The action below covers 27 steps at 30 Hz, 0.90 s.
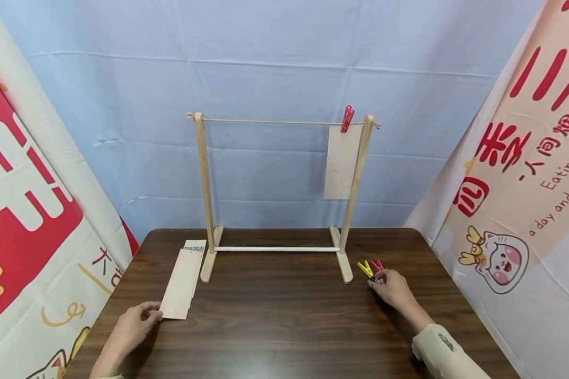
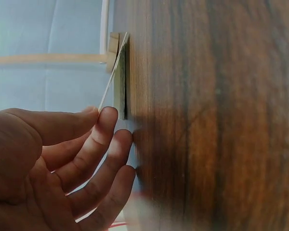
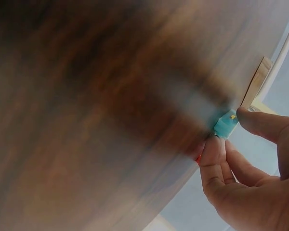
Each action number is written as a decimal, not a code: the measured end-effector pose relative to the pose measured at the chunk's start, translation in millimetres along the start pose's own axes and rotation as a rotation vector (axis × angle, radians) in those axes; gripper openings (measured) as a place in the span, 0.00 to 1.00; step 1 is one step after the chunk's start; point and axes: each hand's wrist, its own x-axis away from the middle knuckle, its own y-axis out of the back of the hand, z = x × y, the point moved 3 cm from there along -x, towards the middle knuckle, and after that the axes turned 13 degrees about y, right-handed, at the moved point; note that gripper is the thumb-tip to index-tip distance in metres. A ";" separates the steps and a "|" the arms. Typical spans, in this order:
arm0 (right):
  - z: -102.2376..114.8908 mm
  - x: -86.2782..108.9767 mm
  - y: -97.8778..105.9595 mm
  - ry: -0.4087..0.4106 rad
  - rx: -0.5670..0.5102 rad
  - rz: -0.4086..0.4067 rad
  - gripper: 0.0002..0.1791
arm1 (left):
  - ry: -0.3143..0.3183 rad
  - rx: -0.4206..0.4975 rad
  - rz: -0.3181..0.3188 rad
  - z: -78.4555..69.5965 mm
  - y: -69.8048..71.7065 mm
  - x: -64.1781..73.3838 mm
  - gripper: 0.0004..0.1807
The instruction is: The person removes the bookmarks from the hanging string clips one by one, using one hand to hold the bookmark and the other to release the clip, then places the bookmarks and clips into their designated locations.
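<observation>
At the left of the table, my left hand point(image 1: 135, 323) pinches the near corner of a thin pale wooden card point(image 1: 176, 287) between thumb and forefinger. In the left wrist view that card point(image 2: 111, 79) appears edge-on, its near end lifted off the tabletop. Under it lies another card point(image 1: 196, 244), mostly covered, with a patterned strip showing at its far end. Over on the right, my right hand point(image 1: 394, 291) pinches a teal clothespin point(image 3: 225, 125) between thumb and fingertips, close over the table. A yellow clothespin point(image 1: 365, 269) and a red one point(image 1: 378, 264) lie just beyond those fingers.
A wooden rack point(image 1: 204, 179) stands at the back middle, with a cord point(image 1: 265, 122) strung between its posts. One pale card point(image 1: 342, 163) hangs near the right post, held by a red clothespin point(image 1: 347, 119). Behind the brown table point(image 1: 275, 316) hangs a light blue cloth point(image 1: 275, 63).
</observation>
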 end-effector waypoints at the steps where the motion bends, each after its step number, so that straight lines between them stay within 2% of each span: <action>1: -0.3 -0.1 -0.3 -0.001 -0.002 -0.002 0.17 | 0.001 -0.003 -0.004 -0.2 -0.2 0.1 0.16; 9: -1.2 -0.3 -0.6 0.002 0.006 -0.005 0.17 | 0.020 -0.023 -0.013 -1.5 1.7 1.4 0.17; 27: -0.3 1.3 -0.7 0.015 0.008 -0.016 0.19 | 0.059 -0.030 -0.036 1.7 0.5 -3.0 0.13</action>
